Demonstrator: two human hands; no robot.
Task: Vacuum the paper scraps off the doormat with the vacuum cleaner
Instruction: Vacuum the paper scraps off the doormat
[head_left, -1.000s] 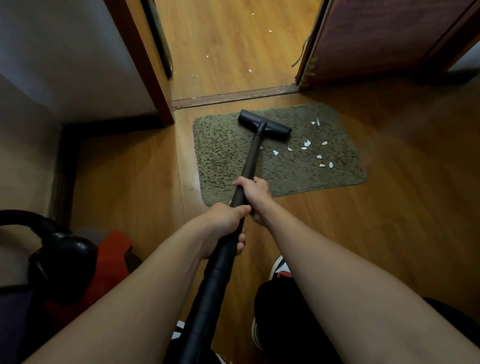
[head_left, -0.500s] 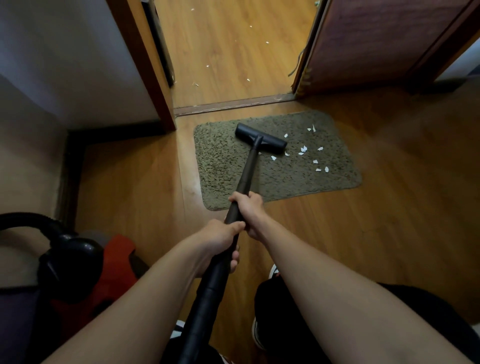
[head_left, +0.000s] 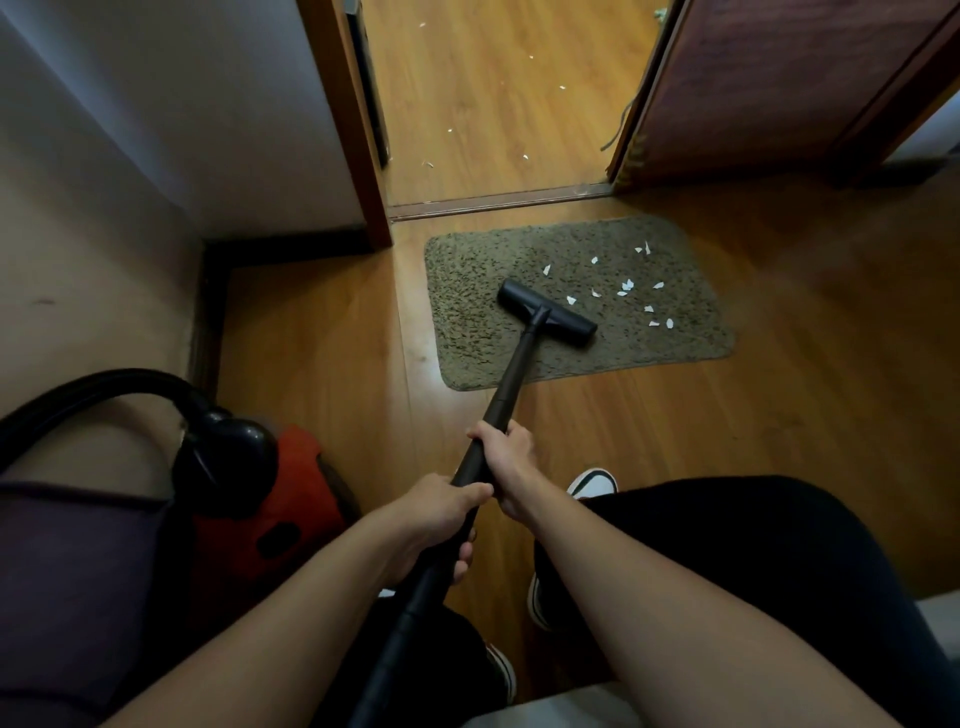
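1. Grip. The left hand and the right hand are both wrapped fully round the black tube. The right hand sits further along toward the nozzle, and the left is nearer the body.
2. Position. The nozzle rests flat on the doormat, toward its near middle. The paper scraps lie beyond it and to its right, the nearest just beside its far edge.
3. Risk: the mat shifts. It lies loose on a smooth wooden floor, so a hard push or strong suction would likely bunch or slide it.
4. Risk: scraps are scattered. The nozzle's front edge may shove them along instead of drawing them in. Those near the right border could be flicked onto the floor.
5. Risk: scraps are left behind. Some may cling in the shaggy pile, and a single pass would probably miss them.
6. Risk: the hose drags. The hose arcs back to the red cleaner body at the left, so a long reach might tug it.
7. Counts:
   - hands: two
   - tube: one
   - nozzle: one
   - doormat: one
   - scraps on the mat: about twelve
   - stray scraps past the doorway: about six
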